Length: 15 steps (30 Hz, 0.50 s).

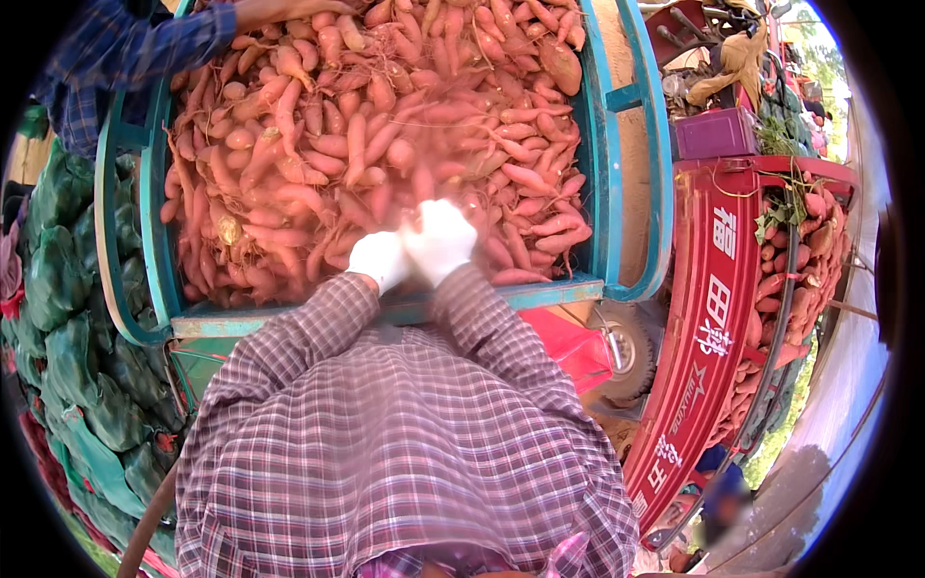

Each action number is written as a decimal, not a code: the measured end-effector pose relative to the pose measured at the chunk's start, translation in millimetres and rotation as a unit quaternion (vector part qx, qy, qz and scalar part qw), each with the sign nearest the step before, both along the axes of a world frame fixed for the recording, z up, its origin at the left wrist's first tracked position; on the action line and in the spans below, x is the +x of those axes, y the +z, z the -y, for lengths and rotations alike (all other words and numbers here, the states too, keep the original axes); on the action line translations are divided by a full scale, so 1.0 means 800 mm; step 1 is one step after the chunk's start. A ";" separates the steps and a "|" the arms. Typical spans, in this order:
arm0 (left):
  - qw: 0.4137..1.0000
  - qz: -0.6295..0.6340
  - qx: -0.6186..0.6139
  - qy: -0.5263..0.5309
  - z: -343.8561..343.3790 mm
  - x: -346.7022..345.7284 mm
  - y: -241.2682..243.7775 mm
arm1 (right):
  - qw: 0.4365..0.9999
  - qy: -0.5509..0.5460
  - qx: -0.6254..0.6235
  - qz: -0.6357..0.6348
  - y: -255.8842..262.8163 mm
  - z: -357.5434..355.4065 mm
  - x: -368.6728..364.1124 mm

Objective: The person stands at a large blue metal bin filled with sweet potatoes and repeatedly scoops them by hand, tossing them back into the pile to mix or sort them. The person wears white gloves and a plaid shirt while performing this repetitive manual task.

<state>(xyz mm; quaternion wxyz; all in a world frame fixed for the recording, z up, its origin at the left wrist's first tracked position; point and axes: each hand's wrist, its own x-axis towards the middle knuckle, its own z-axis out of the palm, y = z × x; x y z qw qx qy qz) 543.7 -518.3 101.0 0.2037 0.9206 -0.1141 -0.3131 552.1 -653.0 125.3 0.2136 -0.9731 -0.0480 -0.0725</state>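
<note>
A large heap of red-skinned sweet potatoes (pixel 311 152) with thin roots fills a cart bed framed by blue-green metal rails (pixel 594 166). Both hands wear white gloves and are close together above the near edge of the heap. My left hand (pixel 379 259) has its fingers turned toward the other hand; whether it grips anything is hidden. My right hand (pixel 439 235) is curled, with a reddish sweet potato partly showing just beyond its fingers. Blur around the fingers hides the exact hold.
A co-worker's plaid sleeve (pixel 144 54) and hand (pixel 296 9) reach over the heap's far left. Green mesh sacks (pixel 87 361) are stacked at left. A red truck side panel (pixel 708 325), a purple crate (pixel 715 134) and a wheel (pixel 625 354) stand at right.
</note>
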 end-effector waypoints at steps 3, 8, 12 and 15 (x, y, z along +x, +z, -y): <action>0.990 0.082 -0.074 0.083 -0.011 0.012 0.079 | 0.986 -0.123 0.101 -0.057 0.016 0.049 0.009; 0.721 -0.187 -0.632 0.213 -0.043 0.002 0.074 | 0.942 -0.036 0.328 -0.055 0.054 0.078 0.011; 0.519 -0.334 -0.690 0.378 -0.032 -0.029 0.051 | 0.975 0.116 -0.178 0.073 -0.006 0.124 0.102; 0.476 -0.315 -0.733 0.370 -0.038 -0.051 0.051 | 0.926 0.219 -0.306 0.045 -0.059 0.154 0.135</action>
